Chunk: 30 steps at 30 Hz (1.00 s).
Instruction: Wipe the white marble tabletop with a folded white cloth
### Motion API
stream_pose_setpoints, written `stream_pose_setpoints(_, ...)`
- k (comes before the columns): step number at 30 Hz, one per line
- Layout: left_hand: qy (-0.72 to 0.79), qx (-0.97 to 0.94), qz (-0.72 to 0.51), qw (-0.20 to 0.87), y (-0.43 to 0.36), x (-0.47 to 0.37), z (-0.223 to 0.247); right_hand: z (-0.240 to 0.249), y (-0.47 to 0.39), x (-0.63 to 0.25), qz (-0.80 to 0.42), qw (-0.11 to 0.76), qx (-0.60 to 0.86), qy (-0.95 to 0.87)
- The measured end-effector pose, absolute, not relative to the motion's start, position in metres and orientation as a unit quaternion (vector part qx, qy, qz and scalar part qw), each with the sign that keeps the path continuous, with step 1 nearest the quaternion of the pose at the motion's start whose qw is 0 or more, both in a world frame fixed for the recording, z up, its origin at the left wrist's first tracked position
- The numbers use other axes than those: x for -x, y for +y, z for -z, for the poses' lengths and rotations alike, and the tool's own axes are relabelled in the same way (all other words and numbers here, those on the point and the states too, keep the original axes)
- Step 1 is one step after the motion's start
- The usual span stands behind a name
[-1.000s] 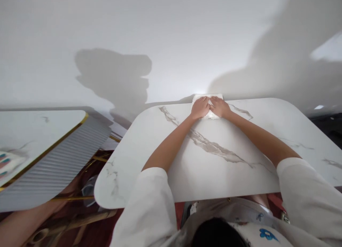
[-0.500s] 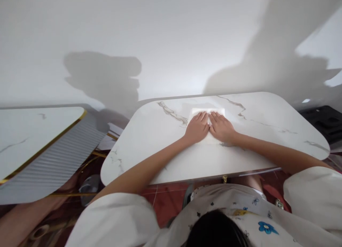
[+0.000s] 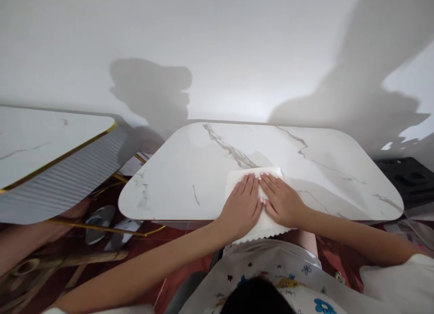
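A white paper towel [image 3: 271, 228] with a scalloped near edge lies under both palms, its near part reaching past the front edge of the marbled white table [image 3: 176, 169]. My left hand [image 3: 242, 205] rests flat on its left half, fingers stretched out and pointing away from me. On the right half my right hand [image 3: 281, 201] lies flat as well, fingers extended. The two hands are side by side, thumbs nearly touching. Neither hand wraps around anything; the towel is pressed against the tabletop.
A second marbled tabletop [image 3: 61, 142] with gold trim and a ribbed grey side stands at the left. A dark tray-like object [image 3: 407, 178] sits beyond the right end. Grey shoes [image 3: 100, 223] and a bamboo-like frame [image 3: 74, 262] are low at the left. A pale wall rises behind.
Both hands have drawn the paper towel toward me, from the middle of the table to its front edge. The view has shifted slightly too.
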<state>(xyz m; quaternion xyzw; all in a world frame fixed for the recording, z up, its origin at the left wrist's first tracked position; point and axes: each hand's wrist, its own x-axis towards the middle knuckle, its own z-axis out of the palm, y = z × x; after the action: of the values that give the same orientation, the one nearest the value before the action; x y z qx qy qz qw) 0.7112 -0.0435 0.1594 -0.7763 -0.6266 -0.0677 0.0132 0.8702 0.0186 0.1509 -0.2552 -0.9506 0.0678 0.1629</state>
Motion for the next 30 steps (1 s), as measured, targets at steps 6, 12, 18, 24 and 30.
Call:
stream_pose_setpoints(6, -0.604, 0.794, 0.048, -0.04, -0.01, -0.739, -0.163, -0.145, 0.044, -0.901, -0.039, 0.152, 0.282, -0.946)
stream_pose_setpoints(12, -0.618, 0.783, 0.012, -0.063, 0.06, -0.736, -0.167, -0.14, 0.098, -0.885, -0.004, 0.117, 0.35, -0.929)
stream_pose_setpoints(18, -0.65, 0.757, 0.047, -0.039, 0.124, -0.699, -0.155, -0.138, 0.159, -0.837, 0.007, 0.117, 0.352, -0.929)
stream_pose_setpoints(24, -0.631, 0.766, 0.115, 0.052, 0.176, -0.646, -0.136, -0.133, 0.216, -0.787, 0.009, 0.144, 0.341, -0.929)
stream_pose_setpoints(30, -0.626, 0.77, 0.108, 0.064, 0.222, -0.626, -0.135, -0.127, 0.256, -0.765, -0.001, 0.155, 0.366, -0.918)
